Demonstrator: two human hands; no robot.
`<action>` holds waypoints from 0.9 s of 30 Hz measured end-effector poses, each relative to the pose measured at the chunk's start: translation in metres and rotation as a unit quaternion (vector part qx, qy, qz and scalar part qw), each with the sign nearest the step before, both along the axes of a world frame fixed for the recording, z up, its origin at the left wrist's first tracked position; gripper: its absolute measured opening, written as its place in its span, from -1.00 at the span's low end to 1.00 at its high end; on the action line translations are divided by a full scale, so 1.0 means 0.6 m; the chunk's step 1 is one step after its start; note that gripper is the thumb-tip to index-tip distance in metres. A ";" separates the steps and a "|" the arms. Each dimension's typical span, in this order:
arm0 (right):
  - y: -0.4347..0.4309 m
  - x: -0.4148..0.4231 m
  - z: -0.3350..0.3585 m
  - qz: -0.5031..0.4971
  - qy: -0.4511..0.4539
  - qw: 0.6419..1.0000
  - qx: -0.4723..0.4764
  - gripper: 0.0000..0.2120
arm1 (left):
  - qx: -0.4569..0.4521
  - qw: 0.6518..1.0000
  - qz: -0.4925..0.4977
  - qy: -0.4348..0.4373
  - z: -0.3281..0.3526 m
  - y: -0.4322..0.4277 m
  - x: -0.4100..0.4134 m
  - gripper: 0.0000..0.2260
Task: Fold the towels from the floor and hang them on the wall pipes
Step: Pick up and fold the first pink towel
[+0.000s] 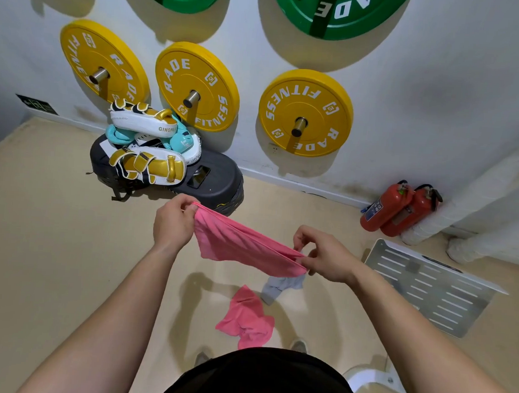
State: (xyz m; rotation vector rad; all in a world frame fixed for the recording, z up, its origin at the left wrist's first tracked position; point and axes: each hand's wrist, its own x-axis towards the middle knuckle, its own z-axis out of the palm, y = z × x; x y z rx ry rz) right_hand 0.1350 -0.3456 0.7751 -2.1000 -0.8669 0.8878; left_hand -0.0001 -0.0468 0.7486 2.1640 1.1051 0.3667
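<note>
Two hands held the towel stretched between them in the air, mid-scene, above the floor. Grips: left hand had fingers curled, pinching the far-left end. The right hand pinched the near-right end between thumb and forefinger, other fingers loosely spread. Cloth sagged and bunched between the grips. It looked doubled along its length, not certain.

Step, as judged: folding, not yet hanging. To do it well:
- pull taut to flatten the wrinkles
- match corners before bringing the hands together
- keep the edges aligned
- keep the low edge off the floor

Thin soft cloth, so it would likely slip from a light pinch.

Left on the floor near the feet: second pink towel, crumpled, and grey towel just beyond it, partly hidden by the held one. So the task looked early.

Room: smooth beige floor, white wall. Yellow plates sat on steel pegs, green plates above. Pads were piled on a black bag, far left. Two extinguishers stood far right beside white wrapped pipes, likely the hanging spot, unconfirmed. Slotted tray lay on the floor, right.
</note>
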 end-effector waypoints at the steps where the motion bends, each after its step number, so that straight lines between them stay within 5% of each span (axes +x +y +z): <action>1: 0.005 -0.004 0.005 0.012 -0.002 1.000 0.009 -0.79 | -0.004 1.000 0.011 0.008 -0.002 0.001 0.003 -0.88; 13: 0.005 -0.017 0.000 0.013 -0.056 0.996 -0.062 -0.69 | -0.014 0.999 0.037 0.017 -0.002 0.013 0.035 -0.87; 17: -0.004 -0.022 -0.003 -0.025 -0.107 0.994 0.000 -0.91 | -0.012 0.999 0.040 0.018 -0.004 0.018 0.035 -0.87; 21: -0.003 -0.020 -0.002 -0.107 -0.163 0.979 0.060 -0.68 | -0.014 0.999 0.028 0.016 -0.007 0.018 0.033 -0.87; 27: 0.004 -0.012 0.021 -0.185 -0.214 0.956 0.076 -0.86 | -0.045 0.999 -0.003 0.002 -0.016 0.016 0.024 -0.87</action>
